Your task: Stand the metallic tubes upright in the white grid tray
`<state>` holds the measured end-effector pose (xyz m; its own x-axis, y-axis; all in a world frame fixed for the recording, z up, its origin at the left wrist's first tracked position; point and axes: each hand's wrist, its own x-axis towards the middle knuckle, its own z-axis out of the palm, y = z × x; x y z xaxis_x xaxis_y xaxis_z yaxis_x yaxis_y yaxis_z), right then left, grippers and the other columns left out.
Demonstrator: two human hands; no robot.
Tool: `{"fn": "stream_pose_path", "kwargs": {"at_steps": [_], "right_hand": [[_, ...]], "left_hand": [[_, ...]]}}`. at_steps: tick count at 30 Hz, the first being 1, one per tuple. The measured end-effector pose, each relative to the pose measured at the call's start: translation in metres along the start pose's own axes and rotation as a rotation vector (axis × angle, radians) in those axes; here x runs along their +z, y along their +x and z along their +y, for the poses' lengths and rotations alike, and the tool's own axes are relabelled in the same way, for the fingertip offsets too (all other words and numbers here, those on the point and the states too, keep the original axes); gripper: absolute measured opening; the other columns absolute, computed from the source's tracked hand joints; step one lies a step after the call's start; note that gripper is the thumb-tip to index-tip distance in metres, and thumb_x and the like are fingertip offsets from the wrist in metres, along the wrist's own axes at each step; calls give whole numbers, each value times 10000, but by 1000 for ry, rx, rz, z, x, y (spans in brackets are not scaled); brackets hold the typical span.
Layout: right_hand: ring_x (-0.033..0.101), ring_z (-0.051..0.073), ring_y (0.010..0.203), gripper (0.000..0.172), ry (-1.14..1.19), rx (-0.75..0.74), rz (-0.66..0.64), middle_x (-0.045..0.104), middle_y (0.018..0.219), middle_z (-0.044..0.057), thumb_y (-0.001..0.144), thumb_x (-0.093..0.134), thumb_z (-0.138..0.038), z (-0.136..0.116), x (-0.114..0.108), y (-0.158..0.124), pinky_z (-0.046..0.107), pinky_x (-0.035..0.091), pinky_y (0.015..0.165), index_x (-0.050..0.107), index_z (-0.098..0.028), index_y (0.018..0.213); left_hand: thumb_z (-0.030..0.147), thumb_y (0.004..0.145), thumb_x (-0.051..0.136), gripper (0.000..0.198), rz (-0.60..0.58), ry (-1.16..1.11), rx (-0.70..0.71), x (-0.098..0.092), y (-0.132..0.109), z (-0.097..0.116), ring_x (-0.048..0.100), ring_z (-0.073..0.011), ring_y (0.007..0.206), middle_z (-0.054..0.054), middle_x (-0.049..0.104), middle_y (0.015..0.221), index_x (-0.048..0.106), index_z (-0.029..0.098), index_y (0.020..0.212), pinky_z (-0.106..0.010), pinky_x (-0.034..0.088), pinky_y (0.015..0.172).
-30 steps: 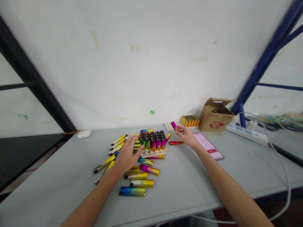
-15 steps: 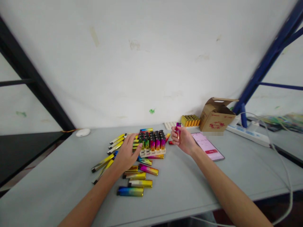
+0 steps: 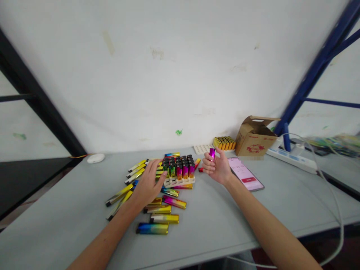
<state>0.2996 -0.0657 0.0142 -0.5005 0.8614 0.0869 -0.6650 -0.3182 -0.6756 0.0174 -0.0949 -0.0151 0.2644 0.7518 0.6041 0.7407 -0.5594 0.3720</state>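
A purple lighter [image 3: 212,154] stands upright in my right hand [image 3: 218,167], whose fingers are curled round it. My left hand [image 3: 151,180] is spread at the left side of a white holder [image 3: 180,183], its thumb and fingers apart. Rows of upright lighters [image 3: 185,170] in green, red and purple with black tops fill the holder's back part; slots along its front edge hold none. Loose yellow lighters [image 3: 164,218] lie left of the holder and in front of it, with a magenta one [image 3: 174,202] and a blue-yellow one [image 3: 153,228] among them.
A second white holder [image 3: 203,149] and a block of yellow lighters [image 3: 224,143] stand at the back. An open cardboard box [image 3: 254,140], a phone [image 3: 246,174] and a power strip [image 3: 292,161] are at the right. A white oval object [image 3: 96,158] lies at the back left.
The lighter in my right hand has turned slightly and sits lower between the fingers. The whole view has shifted a little; my left hand stays beside the holder.
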Motion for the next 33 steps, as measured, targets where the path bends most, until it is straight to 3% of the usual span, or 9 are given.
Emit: {"fn": "stream_pose_path", "kwargs": {"at_steps": [7, 18, 25, 33], "right_hand": [[143, 74, 385, 491, -47, -19, 2, 161, 441, -92, 814, 464, -564, 3, -3, 1, 202, 273, 386, 294, -222, 507], [94, 67, 372, 410, -110, 25, 72, 165, 420, -95, 758, 450, -498, 7, 0, 3, 195, 170, 335, 301, -227, 490], [76, 69, 377, 388, -95, -4, 125, 181, 415, -99, 796, 412, -465, 9, 6, 5, 186, 165, 325, 288, -235, 510], [110, 63, 360, 379, -84, 20, 98, 192, 426, -99, 773, 488, -440, 10, 4, 7, 172, 183, 312, 306, -225, 518]], "left_hand": [[348, 967, 401, 400, -2, -1, 8, 0, 0, 0, 478, -289, 1244, -165, 524, 1288, 430, 146, 1312, -495, 373, 1082], [349, 965, 397, 403, -4, -11, 4, 1, 1, 1, 485, -286, 1234, -166, 529, 1277, 432, 138, 1307, -486, 380, 1078], [355, 959, 396, 403, -11, -12, -19, -1, 0, 2, 487, -290, 1236, -162, 529, 1278, 428, 152, 1305, -496, 392, 1065], [350, 955, 399, 396, -13, -33, -17, -2, 2, 5, 509, -294, 1214, -163, 537, 1261, 435, 153, 1297, -498, 414, 1045]]}}
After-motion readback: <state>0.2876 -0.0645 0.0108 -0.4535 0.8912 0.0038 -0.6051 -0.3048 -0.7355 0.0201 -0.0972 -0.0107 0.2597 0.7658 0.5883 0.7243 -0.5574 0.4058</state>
